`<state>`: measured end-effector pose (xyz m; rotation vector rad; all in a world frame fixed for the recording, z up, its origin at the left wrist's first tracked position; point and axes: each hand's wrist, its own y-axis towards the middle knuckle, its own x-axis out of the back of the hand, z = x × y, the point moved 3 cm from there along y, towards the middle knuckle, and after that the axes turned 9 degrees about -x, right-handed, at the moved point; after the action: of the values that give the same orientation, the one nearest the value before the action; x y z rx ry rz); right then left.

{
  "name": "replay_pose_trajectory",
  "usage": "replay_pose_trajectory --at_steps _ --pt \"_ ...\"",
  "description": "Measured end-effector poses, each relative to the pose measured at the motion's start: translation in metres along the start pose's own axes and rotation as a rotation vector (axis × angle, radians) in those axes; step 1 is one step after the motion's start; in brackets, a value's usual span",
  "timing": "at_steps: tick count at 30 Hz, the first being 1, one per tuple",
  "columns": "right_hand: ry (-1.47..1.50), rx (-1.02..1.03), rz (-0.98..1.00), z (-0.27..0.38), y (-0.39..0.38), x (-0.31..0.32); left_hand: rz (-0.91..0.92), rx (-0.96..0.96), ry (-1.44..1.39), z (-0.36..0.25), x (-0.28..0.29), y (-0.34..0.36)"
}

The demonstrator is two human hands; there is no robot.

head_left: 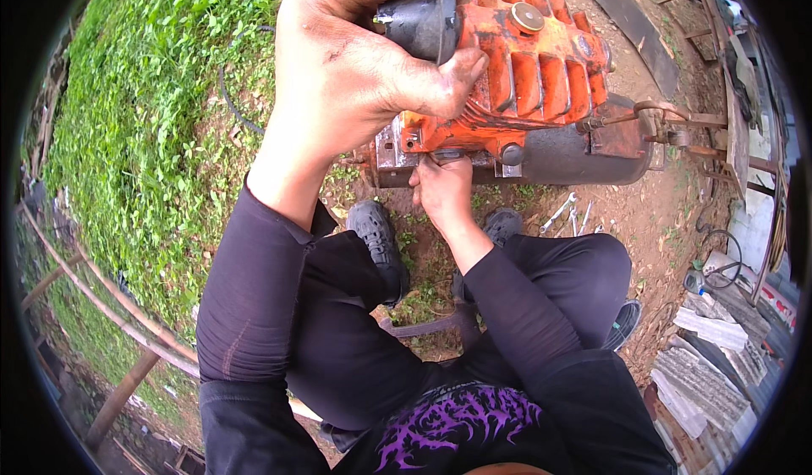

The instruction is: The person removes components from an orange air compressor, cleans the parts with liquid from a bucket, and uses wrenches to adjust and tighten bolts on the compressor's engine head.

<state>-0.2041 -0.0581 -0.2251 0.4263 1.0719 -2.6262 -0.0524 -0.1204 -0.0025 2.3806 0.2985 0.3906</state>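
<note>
My left hand [355,77] is wrapped round a black cylindrical fitting [410,27] on the side of an orange finned compressor head [541,77], its thumb reaching down beside the fins. The orange unit rests on metal brackets [393,158] over a dark horizontal tank [575,162]. Below the unit's base, my right hand [444,183] has its fingers curled under the orange body at a small dark part; what exactly they hold is hidden. A round brass-coloured cap [526,16] sits on top of the head.
Several wrenches [560,211] lie on the dirt right of my feet [372,234]. Green weeds [144,120] cover the left, beside bamboo poles [110,306]. A dark board [634,39] lies at upper right; rusty metal frames [710,128] and piled corrugated sheets [694,382] line the right.
</note>
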Motion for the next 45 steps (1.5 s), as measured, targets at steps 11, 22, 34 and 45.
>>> replay_pose_trajectory --at_steps 11,22,34,45 --pt "0.067 0.027 0.069 -0.009 0.004 0.01 -0.15 0.187 -0.056 -0.027 0.003 -0.027" --pt "0.007 0.032 -0.015 0.001 0.0 -0.001 -0.388 1.577 -0.441 0.034 -0.029 -0.217" --pt "-0.117 -0.064 -0.055 0.018 -0.007 -0.002 -0.938 1.386 -0.785 0.01 -0.081 -0.228" --pt "-0.259 0.005 -0.095 0.022 -0.002 0.003 -0.987 1.137 -1.308 0.018 -0.095 -0.233"
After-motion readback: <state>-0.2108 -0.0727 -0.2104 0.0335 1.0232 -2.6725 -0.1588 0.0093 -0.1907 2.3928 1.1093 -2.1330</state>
